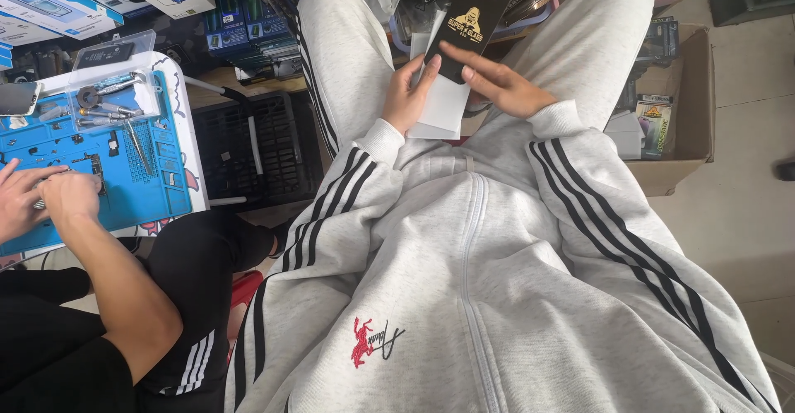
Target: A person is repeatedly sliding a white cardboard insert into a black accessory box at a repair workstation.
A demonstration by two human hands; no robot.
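Resting over the lap, the left hand (407, 96) grips the white sleeve (443, 108) from its left edge, fingers curled round it; a black packet (468, 17) with a gold emblem juts from the sleeve's top. The right hand (497, 82) lies across the packet's lower end, fingers (455, 53) flat and close together upon it; nearby, a co-worker's hands (41, 198) rest on a blue mat (157, 181).

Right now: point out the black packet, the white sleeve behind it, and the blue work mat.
black packet (468, 19), head view, upper face.
white sleeve (443, 108), head view, lower half.
blue work mat (132, 183), head view, bare lower right area.
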